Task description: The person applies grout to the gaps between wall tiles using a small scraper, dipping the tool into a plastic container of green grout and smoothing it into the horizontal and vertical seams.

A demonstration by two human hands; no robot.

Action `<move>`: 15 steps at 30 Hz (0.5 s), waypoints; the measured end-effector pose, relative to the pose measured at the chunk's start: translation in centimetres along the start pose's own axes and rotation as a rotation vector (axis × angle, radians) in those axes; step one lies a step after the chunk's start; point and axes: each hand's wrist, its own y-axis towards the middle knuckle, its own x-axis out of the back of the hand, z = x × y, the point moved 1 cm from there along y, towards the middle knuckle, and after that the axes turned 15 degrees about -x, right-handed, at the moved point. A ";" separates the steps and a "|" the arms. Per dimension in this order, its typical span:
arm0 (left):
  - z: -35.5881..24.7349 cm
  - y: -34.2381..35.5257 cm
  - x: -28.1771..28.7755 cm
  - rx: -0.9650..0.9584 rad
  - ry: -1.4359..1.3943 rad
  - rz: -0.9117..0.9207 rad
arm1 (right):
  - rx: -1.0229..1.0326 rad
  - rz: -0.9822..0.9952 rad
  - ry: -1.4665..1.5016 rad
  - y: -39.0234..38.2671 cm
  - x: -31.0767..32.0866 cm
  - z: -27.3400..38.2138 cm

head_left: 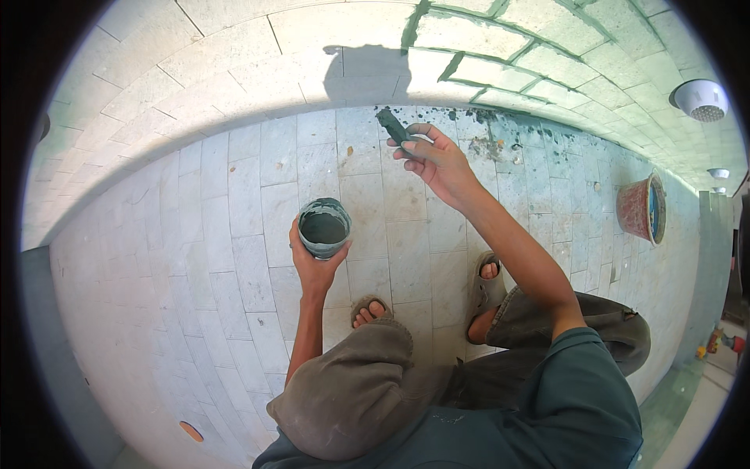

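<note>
My left hand (pixel 315 270) is wrapped round a small round tub (pixel 322 249), its inside and rim smeared with dark green grout. Dark paste lies in the tub's bottom. Farther out and to the right, my right hand (pixel 439 162) pinches a short, flat strip-like tool (pixel 392 125) coated in the same dark grout; its exact kind is hidden by the coating. The tool's tip points toward the foot of the tiled wall (pixel 461 72), apart from it. Dark green lines fill wall joints on the upper right, while those on the left are thin and pale.
Grout crumbs (pixel 491 117) lie along the wall's foot. A reddish, stained bucket (pixel 634 207) stands on the tiled floor (pixel 234 258) at right. White round fixtures (pixel 701 100) jut from the right wall. My sandalled feet (pixel 486 297) are below my hands. An orange oval (pixel 191 431) lies lower left.
</note>
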 end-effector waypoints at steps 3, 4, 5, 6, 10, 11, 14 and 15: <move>-0.3 -0.2 -0.7 0.040 -0.027 -0.005 | 0.276 -0.189 -0.089 3.4 1.2 0.5; -0.4 -0.3 -0.8 0.057 -0.040 -0.004 | 0.354 -0.241 -0.092 4.5 1.5 0.5; -0.5 -0.4 -0.9 0.063 -0.052 -0.010 | 0.431 -0.294 -0.094 5.4 1.8 0.5; -0.3 -0.7 -1.0 0.068 -0.063 -0.018 | 0.466 -0.331 -0.060 6.2 2.1 0.4; 0.8 -1.9 -1.1 0.097 -0.077 -0.061 | 0.422 -0.408 0.183 7.0 3.4 -0.9; 1.3 -2.2 -1.2 0.097 -0.080 -0.076 | 0.415 -0.428 0.193 6.9 3.7 -1.1; 2.4 -2.6 -1.1 0.107 -0.095 -0.131 | 0.406 -0.471 0.154 6.5 3.4 -1.3; 2.6 -2.7 -1.1 0.115 -0.110 -0.151 | 0.405 -0.482 0.132 6.4 3.0 -1.3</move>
